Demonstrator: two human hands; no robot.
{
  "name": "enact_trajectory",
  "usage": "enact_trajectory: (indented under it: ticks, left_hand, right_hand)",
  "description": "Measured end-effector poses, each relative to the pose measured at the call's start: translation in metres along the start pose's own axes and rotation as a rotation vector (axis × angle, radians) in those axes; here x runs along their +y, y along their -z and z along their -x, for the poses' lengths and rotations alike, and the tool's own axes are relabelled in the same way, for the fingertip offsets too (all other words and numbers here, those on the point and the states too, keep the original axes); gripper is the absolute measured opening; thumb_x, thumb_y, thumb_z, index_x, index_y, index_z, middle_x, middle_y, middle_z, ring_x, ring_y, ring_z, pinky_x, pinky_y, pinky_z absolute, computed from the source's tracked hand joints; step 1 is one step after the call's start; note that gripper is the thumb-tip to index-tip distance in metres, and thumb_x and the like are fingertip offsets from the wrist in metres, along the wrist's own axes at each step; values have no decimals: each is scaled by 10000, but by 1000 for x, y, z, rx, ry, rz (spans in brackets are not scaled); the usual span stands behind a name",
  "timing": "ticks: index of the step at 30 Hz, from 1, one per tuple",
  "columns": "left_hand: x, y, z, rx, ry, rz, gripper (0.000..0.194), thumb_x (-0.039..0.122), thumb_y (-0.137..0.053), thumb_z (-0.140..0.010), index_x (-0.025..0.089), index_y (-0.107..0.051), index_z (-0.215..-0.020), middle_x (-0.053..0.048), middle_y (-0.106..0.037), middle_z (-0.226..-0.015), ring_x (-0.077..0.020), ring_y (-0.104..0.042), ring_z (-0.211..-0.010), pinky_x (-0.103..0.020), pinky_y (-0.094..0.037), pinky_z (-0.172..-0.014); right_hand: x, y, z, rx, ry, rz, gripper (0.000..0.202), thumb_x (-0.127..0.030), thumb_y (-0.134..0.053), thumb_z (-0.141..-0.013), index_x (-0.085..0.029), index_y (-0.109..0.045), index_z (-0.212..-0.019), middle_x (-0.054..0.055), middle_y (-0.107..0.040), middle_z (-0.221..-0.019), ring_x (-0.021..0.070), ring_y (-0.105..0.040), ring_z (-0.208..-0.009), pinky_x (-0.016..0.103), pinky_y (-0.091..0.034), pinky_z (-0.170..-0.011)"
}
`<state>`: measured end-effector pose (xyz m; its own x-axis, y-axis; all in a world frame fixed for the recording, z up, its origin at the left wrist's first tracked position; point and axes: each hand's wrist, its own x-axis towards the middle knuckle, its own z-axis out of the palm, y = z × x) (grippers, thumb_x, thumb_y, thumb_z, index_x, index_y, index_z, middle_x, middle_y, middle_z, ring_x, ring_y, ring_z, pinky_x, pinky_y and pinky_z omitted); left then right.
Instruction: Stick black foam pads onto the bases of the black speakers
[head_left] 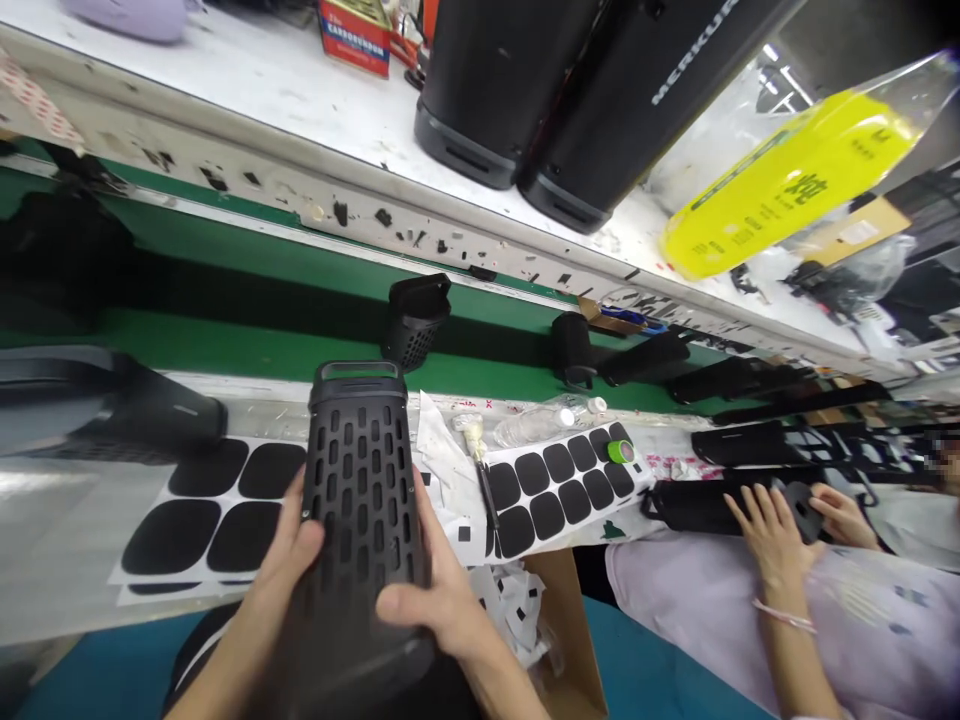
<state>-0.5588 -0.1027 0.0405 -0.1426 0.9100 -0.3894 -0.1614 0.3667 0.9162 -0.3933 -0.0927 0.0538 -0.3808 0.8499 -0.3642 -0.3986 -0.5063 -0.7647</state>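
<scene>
Between my two hands is a tall black slotted housing (360,470), tilted away from me, with a loop-like rim at its far end. My left hand (289,545) grips its left side, thumb on the near face. On the opposite side my right hand (442,590) is closed round the edge, its thumb lying across the front. The housing's underside and most of my fingers behind it are hidden. Sheets of black rounded-square pads (171,537) lie to the left, partly behind my left arm. Another sheet of black pads (559,490) lies to the right, with a green tape roll (621,452) on it.
A co-worker's hands (776,525) work on a black housing at right. Several housings, one slotted (416,320), stand on the green conveyor (247,340). A shelf (247,90) above holds large black units (495,90). A cardboard box (570,620) with scraps sits below the bench.
</scene>
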Motion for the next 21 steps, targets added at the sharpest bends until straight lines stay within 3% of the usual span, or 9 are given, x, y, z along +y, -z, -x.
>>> enact_trajectory:
  ticks: [2, 5, 8, 12, 14, 18, 21]
  left_hand:
    - [6, 2, 2, -45, 137, 86, 758, 664, -559, -872, 330, -386, -1530, -85, -670, -1385, -383, -488, -1419, -566, -484, -1137]
    - [11, 4, 4, -86, 98, 138, 829, 700, -696, -737, 365, -491, -1467, -78, -755, -1230, -430, -596, -1300, -586, -585, -1007]
    - [19, -1, 1, -89, 61, 159, 822, 688, -723, -720, 331, -526, -1435, -68, -724, -1301, -414, -582, -1320, -541, -560, -1060]
    - [31, -12, -4, -63, 49, 190, 847, 641, -792, -679, 266, -539, -1395, -52, -636, -1438, -378, -524, -1383, -429, -488, -1151]
    - [30, -14, -3, -68, 7, 165, 909, 640, -810, -652, 259, -512, -1422, -58, -616, -1461, -377, -514, -1393, -406, -505, -1129]
    - [13, -9, -7, -164, -114, 106, 960, 601, -779, -730, 273, -379, -1539, -73, -497, -1574, -354, -441, -1458, -428, -452, -1178]
    - [0, -4, -18, -209, -45, 311, 723, 719, -523, -876, 349, -464, -1495, -21, -481, -1589, -318, -425, -1475, -461, -444, -1184]
  right_hand:
    - [-5, -2, 9, -64, 50, 128, 1289, -409, -918, -623, -349, -118, -1632, 39, -435, -1607, 333, -435, -1472, 569, -361, -1213]
    - [-15, -3, 18, -79, 86, 255, 1257, -569, -896, -573, -394, -208, -1610, 1, -410, -1624, 369, -326, -1524, 581, -340, -1214]
    - [-20, 1, 16, -123, 111, 264, 1309, -597, -901, -552, -388, -169, -1618, 9, -358, -1653, 362, -276, -1544, 556, -309, -1228]
    - [-19, 9, 5, -168, 128, 268, 1400, -413, -940, -626, -366, 40, -1626, 45, -283, -1684, 296, -323, -1535, 509, -277, -1257]
    - [-18, 12, 3, -125, 132, 308, 1304, -383, -919, -691, -355, -17, -1632, 46, -249, -1695, 269, -291, -1551, 485, -236, -1277]
    - [-17, 5, 0, 64, 151, 355, 886, -531, -680, -914, -326, -188, -1623, 11, -224, -1704, 214, -191, -1583, 443, -136, -1311]
    - [-16, -2, -5, 132, 207, 346, 837, -621, -645, -891, -347, -285, -1595, -18, -293, -1679, 249, -229, -1573, 460, -184, -1309]
